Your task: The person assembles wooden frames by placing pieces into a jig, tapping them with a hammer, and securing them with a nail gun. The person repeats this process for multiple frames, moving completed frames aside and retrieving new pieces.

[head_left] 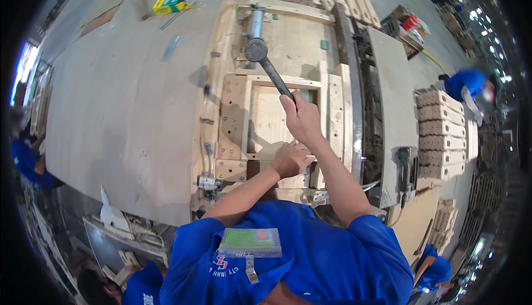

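Note:
My right hand (302, 119) is closed round the dark handle of a mallet (274, 77). Its round head hangs over the far part of the work, left of the hand. Below it, my left hand (290, 160) rests with bent fingers on the near right part of a rectangular wooden frame (247, 118), seemingly gripping its near rail; the fingertips are partly hidden. The frame lies in a wooden jig (231, 118) with drilled side blocks. Beyond the mallet head, a silver air cylinder (256, 23) points toward the frame.
A wide pale board (127, 122) spans the left, with a yellow-green box (168, 4) at its far end. Right of the jig runs a metal rail (354, 111). A power tool (404, 166) hangs further right, near stacked wooden parts (441, 133). Several people in blue work around.

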`<state>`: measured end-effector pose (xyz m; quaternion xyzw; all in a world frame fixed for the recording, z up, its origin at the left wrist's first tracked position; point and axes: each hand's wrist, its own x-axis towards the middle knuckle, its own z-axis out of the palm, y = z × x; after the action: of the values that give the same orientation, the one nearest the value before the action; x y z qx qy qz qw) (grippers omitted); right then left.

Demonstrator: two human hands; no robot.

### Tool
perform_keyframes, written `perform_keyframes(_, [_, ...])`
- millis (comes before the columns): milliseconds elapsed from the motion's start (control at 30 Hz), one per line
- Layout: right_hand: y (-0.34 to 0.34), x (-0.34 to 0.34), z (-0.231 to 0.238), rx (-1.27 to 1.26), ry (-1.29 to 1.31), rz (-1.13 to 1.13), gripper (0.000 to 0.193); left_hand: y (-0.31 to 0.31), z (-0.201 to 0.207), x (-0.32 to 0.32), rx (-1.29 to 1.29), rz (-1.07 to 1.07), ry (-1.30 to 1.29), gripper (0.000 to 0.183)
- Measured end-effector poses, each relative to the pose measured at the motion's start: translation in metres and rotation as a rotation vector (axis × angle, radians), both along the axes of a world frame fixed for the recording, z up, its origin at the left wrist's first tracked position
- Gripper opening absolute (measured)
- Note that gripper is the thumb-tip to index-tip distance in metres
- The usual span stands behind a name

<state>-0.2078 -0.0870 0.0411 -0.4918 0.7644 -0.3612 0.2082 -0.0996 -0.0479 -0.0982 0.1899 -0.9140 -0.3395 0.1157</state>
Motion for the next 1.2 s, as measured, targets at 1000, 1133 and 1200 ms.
perform_keyframes(1000, [0.34,-0.266,-0.026,0.699,0.607,-0.782,0.071,-0.004,0.039,0.018,0.179,0.258,0.033,0.026])
perform_keyframes(1133, [0.345,-0.272,0.007,0.602,0.443,-0.744,0.048,0.006,0.049,0.02,0.265,0.238,0.141,0.023])
perform_keyframes(1200, [0.337,-0.254,0.041,0.561,0.193,-0.817,0.03,0.011,0.057,0.026,0.364,0.246,0.151,0.022])
